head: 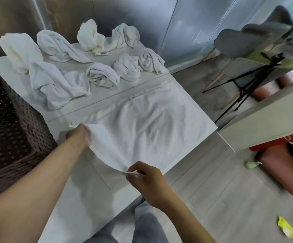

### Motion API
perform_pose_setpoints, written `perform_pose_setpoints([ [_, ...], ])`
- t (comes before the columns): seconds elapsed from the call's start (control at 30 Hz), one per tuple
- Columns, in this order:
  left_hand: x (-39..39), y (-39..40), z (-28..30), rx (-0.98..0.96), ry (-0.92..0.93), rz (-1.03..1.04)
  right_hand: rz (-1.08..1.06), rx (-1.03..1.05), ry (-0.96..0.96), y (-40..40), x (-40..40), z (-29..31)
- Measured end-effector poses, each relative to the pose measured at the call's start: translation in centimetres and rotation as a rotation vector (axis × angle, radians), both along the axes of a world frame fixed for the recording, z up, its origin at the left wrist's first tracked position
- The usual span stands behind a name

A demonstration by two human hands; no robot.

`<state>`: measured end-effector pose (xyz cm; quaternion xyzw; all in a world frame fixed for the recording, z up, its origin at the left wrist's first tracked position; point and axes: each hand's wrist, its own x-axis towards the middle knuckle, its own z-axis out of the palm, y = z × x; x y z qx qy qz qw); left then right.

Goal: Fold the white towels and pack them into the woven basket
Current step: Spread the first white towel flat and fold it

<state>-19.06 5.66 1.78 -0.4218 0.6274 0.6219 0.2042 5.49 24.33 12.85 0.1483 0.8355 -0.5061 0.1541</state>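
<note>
Two hands hold the near edge of a white towel (147, 123) that lies spread across the right part of the white counter (89, 190). The left hand (77, 135) grips the towel's near-left corner, fingers curled round the cloth. The right hand (145, 179) pinches the near-right corner between thumb and fingertips, and the edge between the two hands is lifted off the counter in a sagging curve. The towel's far part lies flat and wrinkled, reaching toward the counter's right edge.

At the left of the counter stands the dark woven basket (11, 123), only partly in view. Beyond the spread towel, on the far part of the counter, several crumpled and loosely rolled white towels (100, 76) lie in two rough rows, and a folded one (18, 50) stands at the far left.

On the floor to the right stand a black tripod (243, 86) and grey chairs (243, 42); a yellow scrap (286, 227) lies on the floor at the near right.
</note>
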Motion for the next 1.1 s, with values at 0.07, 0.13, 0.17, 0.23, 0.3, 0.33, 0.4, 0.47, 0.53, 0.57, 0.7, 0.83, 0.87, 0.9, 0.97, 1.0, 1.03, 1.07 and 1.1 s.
perform_pose_setpoints([
  [0.07, -0.3, 1.1, 1.1, -0.036, 0.073, -0.034, -0.009, -0.025, 0.009, 1.7, 0.1, 0.0],
  [0.13, -0.2, 2.6, 2.6, -0.08, 0.157, -0.006, -0.01, -0.031, 0.012, 3.8, 0.0, 0.0],
  [0.17, -0.1, 3.6, 3.4, -0.128, 0.207, 0.021, -0.013, -0.043, 0.004, 5.0, -0.1, 0.0],
  [0.23, 0.1, 5.6, 5.3, -0.238, 0.307, 0.068, -0.012, -0.057, 0.003, 7.8, -0.4, 0.0],
  [0.3, 0.5, 7.7, 7.1, -0.35, 0.415, 0.066, -0.011, -0.038, 0.03, 11.2, -0.9, 0.0],
  [0.33, 0.7, 8.8, 7.8, -0.356, 0.435, 0.078, -0.016, -0.027, 0.045, 13.0, -1.2, 0.0],
  [0.4, 0.8, 11.3, 8.8, -0.366, 0.489, 0.085, -0.042, -0.032, 0.079, 16.7, -1.8, 0.1],
  [0.47, 0.5, 13.8, 9.7, -0.334, 0.498, 0.138, -0.071, -0.065, 0.106, 20.0, -2.2, 0.3],
  [0.53, -0.5, 15.8, 9.8, -0.215, 0.458, 0.265, -0.074, -0.081, 0.132, 22.7, -2.4, 0.4],
  [0.57, -0.9, 16.7, 10.2, -0.127, 0.427, 0.334, -0.078, -0.093, 0.14, 23.8, -2.5, 0.3],
  [0.7, -2.7, 20.2, 10.7, -0.078, 0.48, 0.298, -0.142, -0.144, 0.142, 28.2, -3.3, -0.5],
  [0.83, -4.8, 25.2, 11.1, -0.217, 0.578, 0.169, -0.161, -0.12, 0.078, 32.0, -4.9, -2.1],
  [0.87, -5.4, 26.4, 11.0, -0.242, 0.592, 0.148, -0.178, -0.117, 0.057, 33.0, -5.3, -2.5],
  [0.9, -6.1, 27.8, 11.0, -0.255, 0.606, 0.135, -0.197, -0.109, 0.038, 33.9, -5.8, -2.7],
  [0.97, -7.3, 30.4, 10.7, -0.275, 0.621, 0.113, -0.247, -0.078, 0.007, 35.5, -6.6, -3.2],
  [1.0, -7.9, 31.7, 10.5, -0.289, 0.621, 0.097, -0.276, -0.065, -0.007, 36.4, -7.0, -3.5],
  [1.03, -8.4, 33.0, 10.3, -0.304, 0.622, 0.074, -0.307, -0.057, -0.019, 37.2, -7.4, -3.7],
  [1.07, -9.0, 34.4, 10.2, -0.312, 0.625, 0.048, -0.332, -0.048, -0.031, 38.1, -7.9, -3.9],
  [1.1, -9.6, 35.8, 10.0, -0.315, 0.629, 0.019, -0.352, -0.032, -0.049, 39.0, -8.3, -4.1],
])
